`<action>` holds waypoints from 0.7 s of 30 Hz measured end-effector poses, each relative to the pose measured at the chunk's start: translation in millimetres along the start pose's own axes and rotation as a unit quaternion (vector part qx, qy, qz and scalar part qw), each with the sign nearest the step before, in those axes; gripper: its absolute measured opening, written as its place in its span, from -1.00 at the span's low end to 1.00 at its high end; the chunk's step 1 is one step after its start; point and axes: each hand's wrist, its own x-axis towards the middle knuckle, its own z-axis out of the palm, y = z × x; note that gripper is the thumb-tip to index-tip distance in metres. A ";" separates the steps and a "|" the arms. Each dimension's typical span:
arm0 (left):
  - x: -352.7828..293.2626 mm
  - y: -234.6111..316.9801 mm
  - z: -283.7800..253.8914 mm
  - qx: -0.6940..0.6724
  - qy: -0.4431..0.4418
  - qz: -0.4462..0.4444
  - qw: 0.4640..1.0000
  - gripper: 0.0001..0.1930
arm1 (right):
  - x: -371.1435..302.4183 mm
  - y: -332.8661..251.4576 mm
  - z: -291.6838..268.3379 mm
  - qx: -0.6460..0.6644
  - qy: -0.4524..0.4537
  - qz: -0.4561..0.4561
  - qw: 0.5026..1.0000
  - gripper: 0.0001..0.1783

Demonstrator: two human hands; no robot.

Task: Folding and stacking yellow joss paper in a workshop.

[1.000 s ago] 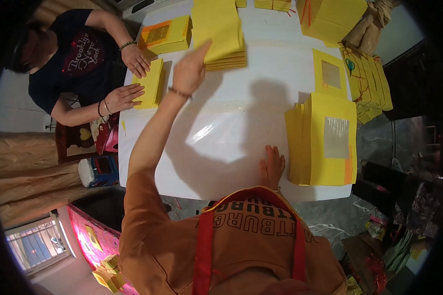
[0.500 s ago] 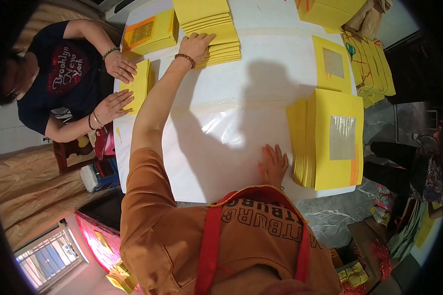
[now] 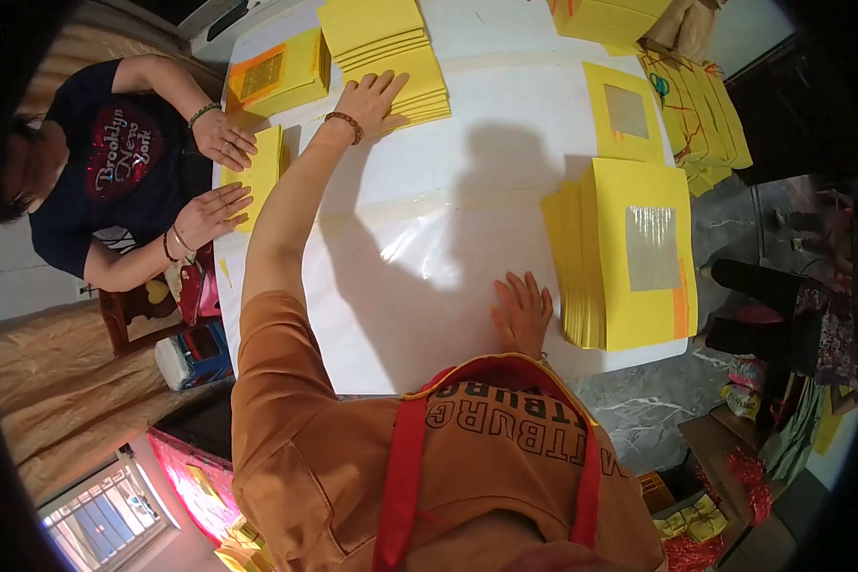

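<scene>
My left hand reaches across the table and lies over a fanned stack of yellow paper packets at the far side. Its fingers are spread along the stack's left edge; a beaded bracelet circles the wrist. My right hand rests flat on the white-covered table near the front edge, fingers apart and holding nothing. Just right of it stands a tall stack of yellow packets, each like a large envelope; the top one has a pale rectangular window and an orange strip.
At the left, a person's hands press on a small yellow stack. Behind it sits another yellow stack with an orange band. A single windowed yellow sheet lies at the right, beside scissors on tied bundles.
My left hand's fingers have spread wider over the fanned packets, and the near packets now lie flatter. The right hand stays on the table. The whole view has shifted slightly.
</scene>
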 end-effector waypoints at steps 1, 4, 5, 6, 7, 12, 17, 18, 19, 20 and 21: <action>2.3 1.6 -0.5 -0.007 -0.012 -0.010 1.000 -0.27 | 0.7 -0.6 -1.3 -0.004 -0.004 0.002 1.000 -0.55; 4.6 4.8 -11.8 -0.004 -0.032 -0.030 0.999 -0.19 | 0.8 -2.0 -5.1 -0.003 -0.005 0.002 1.000 -0.53; 4.0 6.2 -17.0 0.002 -0.043 -0.043 0.998 -0.15 | -0.2 -2.1 -6.4 0.001 -0.006 0.001 1.000 -0.52; 4.1 6.7 -21.7 0.006 -0.040 -0.044 0.998 -0.15 | -1.4 -1.1 -6.5 0.002 -0.002 -0.002 1.000 -0.52; 4.3 7.6 -26.1 0.010 -0.052 -0.048 0.997 -0.14 | -3.4 0.7 -5.7 0.004 -0.006 -0.007 1.000 -0.50; 10.1 22.7 -39.4 -0.006 -0.061 -0.048 0.997 -0.13 | -12.4 1.1 -22.7 0.009 -0.031 -0.016 0.999 -0.44; 10.4 31.6 -40.0 -0.027 0.064 -0.064 0.996 -0.29 | -12.1 -12.0 -61.4 0.433 -0.210 -0.091 0.872 -0.50; 16.5 50.6 -59.0 -0.081 0.121 -0.074 0.987 -0.38 | -10.3 -17.4 -84.5 0.475 -0.248 -0.062 0.842 -0.52; 21.5 79.0 -77.9 -0.097 0.115 -0.058 0.987 -0.38 | -13.2 -18.1 -101.9 0.476 -0.239 -0.041 0.846 -0.52; 26.2 113.7 -100.8 -0.165 0.182 -0.012 0.969 -0.50 | -15.0 -17.1 -116.0 0.517 -0.252 -0.017 0.818 -0.54; 23.6 148.9 -123.9 -0.231 0.245 0.028 0.941 -0.61 | -15.6 -18.1 -132.9 0.556 -0.267 0.003 0.787 -0.56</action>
